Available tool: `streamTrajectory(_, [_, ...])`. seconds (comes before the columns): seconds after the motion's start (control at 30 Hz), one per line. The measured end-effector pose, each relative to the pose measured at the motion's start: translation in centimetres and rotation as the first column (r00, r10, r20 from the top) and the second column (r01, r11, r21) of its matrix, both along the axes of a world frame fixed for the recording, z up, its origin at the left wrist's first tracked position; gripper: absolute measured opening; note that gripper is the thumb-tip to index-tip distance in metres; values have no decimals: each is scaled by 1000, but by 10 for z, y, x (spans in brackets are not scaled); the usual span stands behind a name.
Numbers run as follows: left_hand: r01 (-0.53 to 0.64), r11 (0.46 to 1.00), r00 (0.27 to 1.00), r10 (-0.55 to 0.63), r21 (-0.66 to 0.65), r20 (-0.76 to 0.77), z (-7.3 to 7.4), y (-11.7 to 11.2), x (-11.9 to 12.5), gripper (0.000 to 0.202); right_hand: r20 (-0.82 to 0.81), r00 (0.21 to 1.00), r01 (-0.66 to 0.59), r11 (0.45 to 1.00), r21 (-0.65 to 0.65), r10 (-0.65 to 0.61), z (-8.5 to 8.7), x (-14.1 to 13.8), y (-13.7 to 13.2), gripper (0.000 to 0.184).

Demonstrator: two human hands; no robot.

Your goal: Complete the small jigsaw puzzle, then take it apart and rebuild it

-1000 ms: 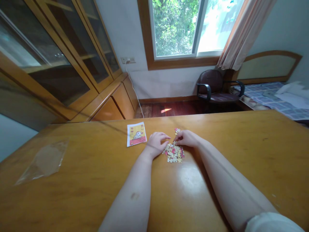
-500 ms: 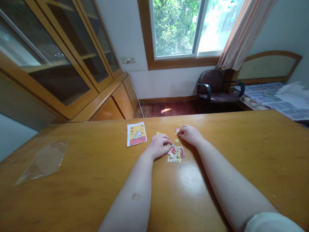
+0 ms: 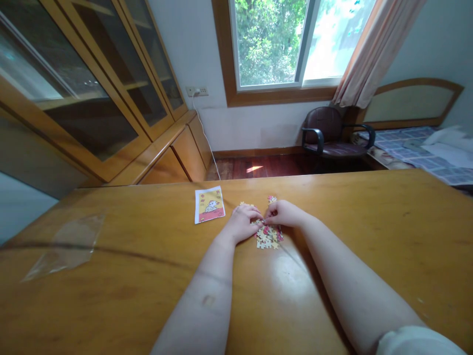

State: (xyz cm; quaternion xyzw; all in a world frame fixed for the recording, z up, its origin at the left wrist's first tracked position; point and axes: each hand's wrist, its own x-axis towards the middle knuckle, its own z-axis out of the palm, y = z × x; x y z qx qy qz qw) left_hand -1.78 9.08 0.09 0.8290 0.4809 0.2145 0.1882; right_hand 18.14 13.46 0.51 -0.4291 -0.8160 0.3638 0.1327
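Note:
A small heap of yellow, red and white jigsaw pieces lies in the middle of the wooden table. My left hand rests at the heap's left edge with its fingers curled down onto the pieces. My right hand sits at the heap's far right, fingertips pinched together where they meet the left hand's. Whatever is pinched is too small to make out. A few loose pieces lie just beyond my hands. A picture card with a white animal on yellow and red lies to the left.
An empty clear plastic bag lies near the table's left edge. Glass-door wooden cabinets stand on the left. Beyond the table are a window, a dark armchair and a bed.
My right hand, which had reached out to the loose pieces beyond the heap, has come back to the heap and meets the left hand. The left hand has barely moved.

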Motion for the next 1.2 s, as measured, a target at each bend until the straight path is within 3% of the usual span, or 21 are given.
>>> streamTrajectory(0.1, [-8, 1000, 1000, 8, 14, 7, -2, 0, -1, 14, -60, 984, 174, 982, 72, -170, -4, 7, 8, 24])
streamTrajectory(0.2, [1, 1000, 1000, -1, 25, 1, -4, 0, -1, 15, -9, 925, 377, 915, 146, -380, -6, 16, 15, 26])
streamTrajectory(0.37, [-25, 999, 1000, 25, 25, -8, -6, 0, -3, 19, 79, 856, 476, 839, 266, -511, -6, 22, 17, 18])
streamTrajectory(0.43, [-53, 998, 999, 53, 39, 0, -6, 1, -4, 17, 45, 908, 389, 878, 279, -416, -4, 21, 15, 24])
streamTrajectory(0.53, [-120, 990, 993, 119, 76, 14, -6, 3, -4, 18, 26, 985, 163, 964, 208, -172, -1, 19, 10, 34])
streamTrajectory(0.6, [-154, 984, 988, 154, 86, 11, -7, 4, -4, 19, 67, 993, 84, 977, 197, -99, 1, 16, 8, 36])
streamTrajectory(0.73, [-171, 981, 985, 172, 91, 4, -10, 4, -4, 19, 116, 992, 13, 974, 225, -40, 3, 9, 4, 35])
streamTrajectory(0.87, [-146, 984, 989, 148, 103, -18, -10, 2, -4, 20, 73, 997, -57, 965, 258, 39, 2, 1, 0, 21])
streamTrajectory(0.97, [-148, 983, 987, 154, 107, -53, -10, 2, -4, 21, 32, 999, 0, 956, 294, -10, 0, 0, 1, 21])
streamTrajectory(1.07, [-185, 976, 978, 194, 117, -75, -12, 3, -5, 23, 0, 998, 59, 956, 286, -61, 0, 1, 1, 19])
streamTrajectory(1.2, [-296, 945, 950, 307, 138, -64, -14, 6, -7, 26, 11, 999, -32, 975, 221, 31, 4, -4, -3, 14])
